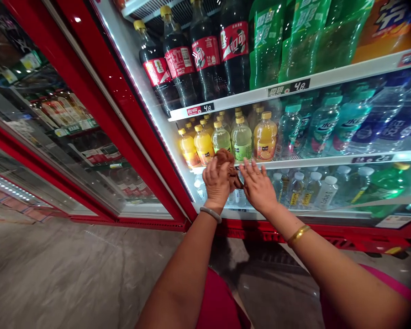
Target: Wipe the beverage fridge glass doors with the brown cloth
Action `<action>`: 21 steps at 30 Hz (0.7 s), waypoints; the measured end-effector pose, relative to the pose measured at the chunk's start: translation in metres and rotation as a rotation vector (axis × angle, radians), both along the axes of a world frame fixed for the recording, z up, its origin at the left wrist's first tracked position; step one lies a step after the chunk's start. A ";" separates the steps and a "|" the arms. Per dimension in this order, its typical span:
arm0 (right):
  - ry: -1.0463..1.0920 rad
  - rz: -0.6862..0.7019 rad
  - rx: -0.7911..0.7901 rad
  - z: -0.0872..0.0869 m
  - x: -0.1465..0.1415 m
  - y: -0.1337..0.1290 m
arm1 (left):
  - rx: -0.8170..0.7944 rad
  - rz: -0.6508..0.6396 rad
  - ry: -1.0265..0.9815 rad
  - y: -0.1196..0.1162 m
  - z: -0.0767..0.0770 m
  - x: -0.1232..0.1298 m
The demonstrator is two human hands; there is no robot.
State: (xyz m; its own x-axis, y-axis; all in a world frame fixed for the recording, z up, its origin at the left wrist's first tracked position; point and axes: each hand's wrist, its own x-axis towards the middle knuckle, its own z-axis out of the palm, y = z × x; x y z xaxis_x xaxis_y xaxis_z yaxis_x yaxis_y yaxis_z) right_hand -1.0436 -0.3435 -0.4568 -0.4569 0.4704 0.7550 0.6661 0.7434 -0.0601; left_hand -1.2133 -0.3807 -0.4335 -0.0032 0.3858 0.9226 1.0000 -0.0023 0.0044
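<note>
My left hand (215, 183) is closed round a crumpled brown cloth (226, 159), at the front edge of the middle shelf (292, 163) of a lit drinks cooler. Part of the cloth hangs down between my two hands. To its right, my right hand (259, 188) is stretched out with its fingers apart, the fingertips at the shelf edge; whether they press on it I cannot tell. Just behind the hands stand a pale green juice bottle (241, 139) and an orange juice bottle (265, 136). The cloth covers the lower part of another bottle.
Cola bottles (205, 50) and large green bottles (265, 45) fill the upper shelf. Teal-capped bottles (324, 121) stand at the right, with water bottles (296, 188) below. A red door frame (130, 114) rises at the left, beside another glass-fronted cooler. Grey floor (85, 274) lies below.
</note>
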 end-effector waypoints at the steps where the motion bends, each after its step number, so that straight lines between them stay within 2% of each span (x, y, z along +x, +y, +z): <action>1: -0.054 0.039 0.005 -0.001 -0.002 -0.002 | 0.024 0.042 -0.044 -0.001 0.002 -0.003; 2: -0.086 0.062 0.008 -0.002 -0.003 -0.003 | 0.038 0.073 -0.058 -0.001 0.001 -0.005; 4: -0.088 0.065 0.018 -0.003 -0.005 -0.003 | 0.029 0.084 0.016 -0.002 -0.011 -0.003; 6: -0.040 0.046 0.055 -0.001 -0.003 0.000 | 0.000 0.031 0.159 -0.002 -0.029 0.001; 8: 0.001 0.030 0.088 0.002 0.000 0.005 | -0.037 -0.065 0.265 -0.001 -0.040 -0.002; 11: 0.008 0.025 0.097 0.005 0.004 0.012 | -0.045 -0.113 0.186 0.000 -0.033 -0.020; 13: -0.001 0.026 0.092 0.004 0.004 0.014 | 0.003 -0.037 0.017 0.000 -0.023 -0.032; 15: -0.007 0.026 0.087 0.003 0.004 0.015 | 0.055 0.037 -0.104 0.001 -0.020 -0.033; 18: -0.015 0.030 0.085 0.000 0.004 0.015 | 0.053 0.010 -0.075 0.002 -0.035 -0.014; 21: -0.008 0.034 0.092 0.000 0.003 0.015 | -0.084 -0.139 0.146 0.003 -0.054 0.004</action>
State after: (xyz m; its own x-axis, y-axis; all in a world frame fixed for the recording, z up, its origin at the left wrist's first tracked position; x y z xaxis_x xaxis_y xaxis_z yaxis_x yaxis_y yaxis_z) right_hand -1.0403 -0.3284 -0.4569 -0.4774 0.3834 0.7906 0.6405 0.7678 0.0144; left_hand -1.2095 -0.3776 -0.4876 0.1868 0.4486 0.8740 0.9801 -0.1462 -0.1345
